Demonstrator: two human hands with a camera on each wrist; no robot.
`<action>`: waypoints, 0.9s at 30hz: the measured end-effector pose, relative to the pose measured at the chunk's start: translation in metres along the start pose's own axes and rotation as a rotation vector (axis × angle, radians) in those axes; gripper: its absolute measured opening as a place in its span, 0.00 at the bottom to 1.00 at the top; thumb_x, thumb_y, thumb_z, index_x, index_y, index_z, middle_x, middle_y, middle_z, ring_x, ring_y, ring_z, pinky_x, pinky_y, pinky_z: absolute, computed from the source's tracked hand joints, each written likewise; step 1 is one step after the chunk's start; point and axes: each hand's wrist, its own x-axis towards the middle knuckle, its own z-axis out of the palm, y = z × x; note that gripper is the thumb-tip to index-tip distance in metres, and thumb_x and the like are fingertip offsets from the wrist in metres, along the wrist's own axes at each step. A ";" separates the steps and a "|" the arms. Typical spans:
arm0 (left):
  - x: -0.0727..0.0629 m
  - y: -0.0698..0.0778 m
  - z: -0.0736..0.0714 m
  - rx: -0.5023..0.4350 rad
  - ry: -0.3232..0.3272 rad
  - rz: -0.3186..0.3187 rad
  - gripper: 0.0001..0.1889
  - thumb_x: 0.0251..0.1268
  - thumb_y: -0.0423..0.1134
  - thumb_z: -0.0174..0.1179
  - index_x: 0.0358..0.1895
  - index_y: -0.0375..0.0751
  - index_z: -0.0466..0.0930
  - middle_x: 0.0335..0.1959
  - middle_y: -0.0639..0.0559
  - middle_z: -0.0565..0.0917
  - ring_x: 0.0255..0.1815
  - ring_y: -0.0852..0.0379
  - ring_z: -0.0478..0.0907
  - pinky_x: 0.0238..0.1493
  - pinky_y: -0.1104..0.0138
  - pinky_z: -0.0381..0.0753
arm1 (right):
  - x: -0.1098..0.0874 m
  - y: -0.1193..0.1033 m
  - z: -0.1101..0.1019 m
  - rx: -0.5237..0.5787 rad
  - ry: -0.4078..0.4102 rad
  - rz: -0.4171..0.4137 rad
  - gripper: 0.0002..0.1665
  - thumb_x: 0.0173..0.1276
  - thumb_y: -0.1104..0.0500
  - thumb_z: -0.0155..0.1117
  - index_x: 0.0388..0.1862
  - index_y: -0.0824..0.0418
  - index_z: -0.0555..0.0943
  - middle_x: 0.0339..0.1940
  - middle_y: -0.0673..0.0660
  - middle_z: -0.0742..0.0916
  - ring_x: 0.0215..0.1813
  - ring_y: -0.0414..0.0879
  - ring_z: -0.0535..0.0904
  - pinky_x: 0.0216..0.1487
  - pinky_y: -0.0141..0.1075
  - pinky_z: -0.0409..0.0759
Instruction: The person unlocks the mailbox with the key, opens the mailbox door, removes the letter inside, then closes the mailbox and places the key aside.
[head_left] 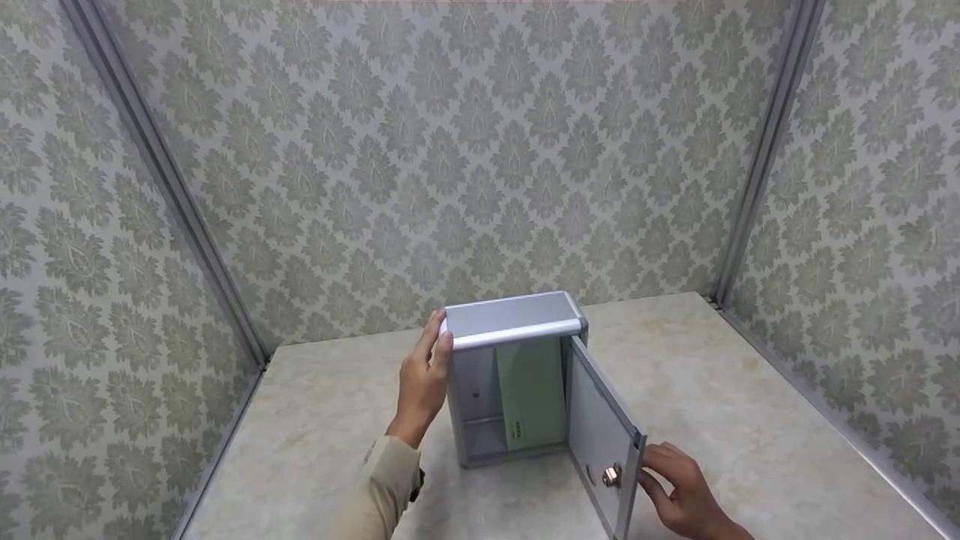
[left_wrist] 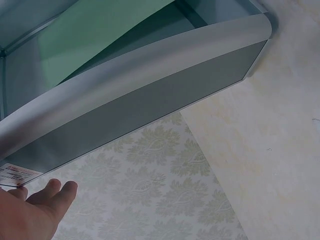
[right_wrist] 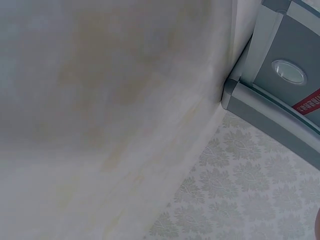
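Observation:
A small silver-grey metal box (head_left: 514, 319) stands upright on the table, its front open. Inside, a flat green sheet or booklet (head_left: 532, 394) leans upright toward the right side; small print shows near its bottom. My left hand (head_left: 424, 379) rests against the box's upper left edge with its fingers extended. In the left wrist view, the fingers (left_wrist: 60, 197) lie by the box side near a white label (left_wrist: 17, 174). My right hand (head_left: 679, 487) pinches the free edge of the swung-out door (head_left: 600, 420). A brassy lock (head_left: 612, 475) sits on that door's inner face.
The pale marbled tabletop (head_left: 315, 442) extends around the box. Patterned wall panels (head_left: 480, 150) enclose the back and sides, with grey metal posts (head_left: 765, 150) at the corners. In the right wrist view, a grey panel (right_wrist: 280, 45) bears an oval fitting and a red strip.

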 end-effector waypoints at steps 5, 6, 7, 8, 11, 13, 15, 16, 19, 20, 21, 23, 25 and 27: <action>-0.001 0.000 0.000 0.002 0.002 0.010 0.30 0.76 0.61 0.44 0.76 0.55 0.63 0.75 0.60 0.60 0.73 0.57 0.58 0.68 0.55 0.62 | -0.010 0.007 -0.003 -0.037 0.005 0.059 0.25 0.57 0.80 0.64 0.52 0.64 0.83 0.44 0.55 0.88 0.41 0.46 0.83 0.39 0.32 0.73; -0.001 0.000 -0.001 0.002 0.004 0.012 0.30 0.76 0.61 0.45 0.76 0.55 0.63 0.75 0.60 0.60 0.73 0.57 0.58 0.68 0.55 0.62 | -0.012 0.008 -0.003 -0.041 0.003 0.068 0.28 0.54 0.82 0.63 0.53 0.64 0.83 0.45 0.55 0.88 0.43 0.46 0.83 0.40 0.31 0.73; -0.001 0.000 -0.001 0.001 0.005 0.017 0.30 0.76 0.60 0.45 0.76 0.54 0.63 0.75 0.59 0.60 0.73 0.57 0.58 0.67 0.54 0.62 | -0.013 0.010 -0.003 -0.045 0.004 0.071 0.30 0.52 0.83 0.63 0.53 0.64 0.83 0.46 0.56 0.87 0.44 0.46 0.83 0.41 0.30 0.73; -0.001 0.000 -0.001 0.000 0.006 0.015 0.30 0.76 0.61 0.45 0.75 0.54 0.63 0.75 0.59 0.60 0.73 0.57 0.58 0.67 0.54 0.62 | -0.014 0.011 -0.004 -0.050 0.004 0.074 0.32 0.50 0.84 0.63 0.54 0.65 0.83 0.47 0.57 0.87 0.45 0.46 0.83 0.43 0.29 0.74; -0.001 0.000 -0.001 0.002 0.002 0.019 0.30 0.76 0.61 0.44 0.76 0.55 0.63 0.75 0.59 0.60 0.73 0.57 0.58 0.67 0.55 0.62 | -0.015 0.010 -0.005 -0.064 0.011 0.087 0.36 0.46 0.86 0.63 0.55 0.66 0.82 0.49 0.58 0.87 0.48 0.47 0.83 0.43 0.29 0.73; -0.001 0.001 -0.001 0.004 0.000 0.018 0.30 0.76 0.61 0.44 0.75 0.57 0.63 0.75 0.60 0.60 0.73 0.57 0.58 0.67 0.55 0.62 | -0.013 0.007 -0.007 -0.070 0.020 0.099 0.36 0.45 0.87 0.63 0.55 0.66 0.82 0.49 0.58 0.87 0.45 0.45 0.83 0.40 0.31 0.73; 0.000 0.001 -0.001 0.007 -0.001 0.016 0.29 0.76 0.61 0.43 0.75 0.59 0.63 0.75 0.60 0.60 0.73 0.57 0.58 0.67 0.55 0.62 | -0.010 0.003 -0.008 -0.077 0.026 0.118 0.36 0.45 0.87 0.63 0.54 0.64 0.82 0.48 0.56 0.87 0.41 0.42 0.82 0.37 0.31 0.72; -0.001 0.001 -0.001 0.008 0.001 0.016 0.29 0.76 0.61 0.43 0.75 0.59 0.63 0.75 0.60 0.60 0.73 0.57 0.58 0.67 0.55 0.62 | -0.009 0.001 -0.008 -0.077 0.027 0.126 0.36 0.46 0.87 0.63 0.53 0.63 0.82 0.47 0.55 0.87 0.38 0.41 0.80 0.35 0.31 0.71; 0.000 0.001 -0.001 0.011 0.006 0.017 0.29 0.76 0.61 0.43 0.75 0.58 0.63 0.75 0.59 0.60 0.73 0.57 0.59 0.67 0.55 0.62 | -0.006 -0.002 -0.010 -0.076 0.030 0.142 0.35 0.46 0.87 0.62 0.51 0.62 0.83 0.43 0.53 0.87 0.33 0.39 0.74 0.33 0.30 0.69; -0.001 0.000 -0.001 0.012 0.010 0.020 0.29 0.76 0.61 0.43 0.75 0.58 0.63 0.75 0.59 0.60 0.73 0.56 0.59 0.67 0.55 0.62 | -0.006 -0.002 -0.010 -0.073 0.032 0.143 0.34 0.46 0.87 0.62 0.50 0.62 0.83 0.43 0.53 0.87 0.33 0.39 0.74 0.32 0.31 0.69; -0.001 0.000 0.000 0.012 0.012 0.021 0.29 0.76 0.60 0.44 0.75 0.58 0.63 0.74 0.59 0.61 0.73 0.56 0.59 0.67 0.55 0.63 | -0.006 -0.003 -0.010 -0.070 0.033 0.143 0.34 0.46 0.87 0.62 0.50 0.62 0.83 0.43 0.53 0.87 0.33 0.39 0.74 0.32 0.31 0.69; -0.001 0.000 0.000 0.013 0.016 0.020 0.29 0.76 0.61 0.44 0.75 0.58 0.63 0.74 0.59 0.61 0.73 0.57 0.59 0.67 0.55 0.63 | -0.006 -0.003 -0.010 -0.070 0.035 0.141 0.34 0.46 0.87 0.62 0.50 0.62 0.83 0.43 0.53 0.87 0.33 0.39 0.74 0.32 0.32 0.69; -0.001 0.000 0.000 0.009 0.016 0.018 0.29 0.76 0.60 0.44 0.76 0.58 0.62 0.74 0.57 0.61 0.73 0.57 0.59 0.67 0.55 0.63 | -0.006 -0.003 -0.010 -0.067 0.037 0.139 0.33 0.46 0.87 0.62 0.50 0.63 0.83 0.43 0.54 0.87 0.33 0.39 0.75 0.33 0.31 0.70; -0.002 0.001 0.001 0.007 0.014 0.007 0.30 0.76 0.61 0.43 0.76 0.59 0.60 0.74 0.56 0.61 0.73 0.56 0.59 0.67 0.54 0.63 | -0.005 -0.002 -0.010 -0.064 0.037 0.134 0.34 0.46 0.87 0.62 0.50 0.64 0.83 0.43 0.54 0.87 0.34 0.40 0.77 0.35 0.30 0.71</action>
